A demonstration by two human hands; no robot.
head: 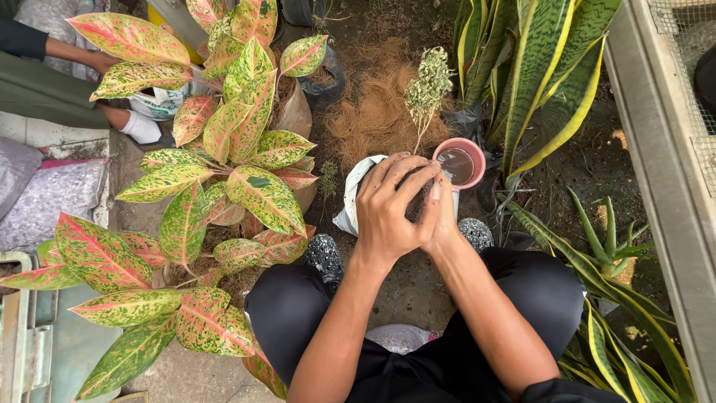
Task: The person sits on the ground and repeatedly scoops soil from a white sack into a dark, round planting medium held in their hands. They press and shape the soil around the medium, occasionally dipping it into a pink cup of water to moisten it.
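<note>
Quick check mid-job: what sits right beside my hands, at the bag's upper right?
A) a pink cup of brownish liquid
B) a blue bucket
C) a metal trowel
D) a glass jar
A: a pink cup of brownish liquid stands by the white bag, touching the right hand.

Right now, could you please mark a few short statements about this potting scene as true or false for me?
1. Both hands are pressed together over the white bag. True: the left hand lies over the right hand on top of the white bag.
2. The small pink pot sits beside the hands. True: the pink pot is just right of them.
3. The pink-and-green leafy plant stands to the right of the hands. False: the leafy plant is on the left; the striped sword-leaved plant is on the right.
4. The thin pale sprig lies flat on the ground. False: the sprig rises above the hands.
</note>
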